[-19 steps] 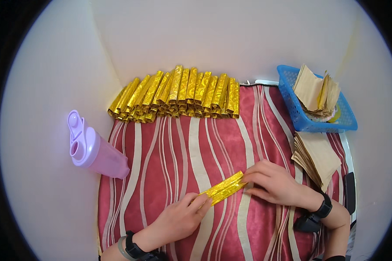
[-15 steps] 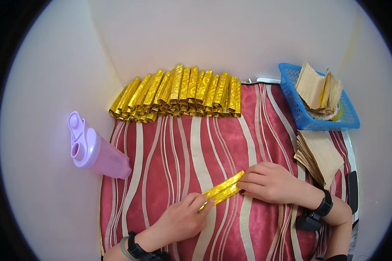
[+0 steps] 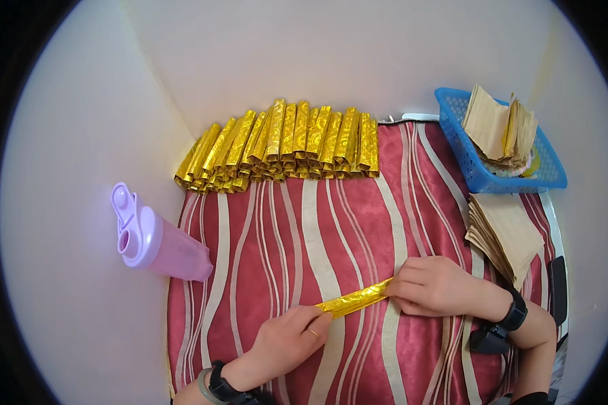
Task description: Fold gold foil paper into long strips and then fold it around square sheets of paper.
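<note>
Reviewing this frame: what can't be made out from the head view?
- Right end of the gold foil strip: covered by the right hand.
- Basket contents under the folded tan papers: hidden.
- Count of sheets in the tan paper stack: too fine.
- Left hand palm side: faces down.

A red cloth with wavy pale stripes (image 3: 358,223) carries a row of folded gold foil papers (image 3: 284,145), a tan paper stack (image 3: 503,233) and a blue basket (image 3: 479,169).
</note>
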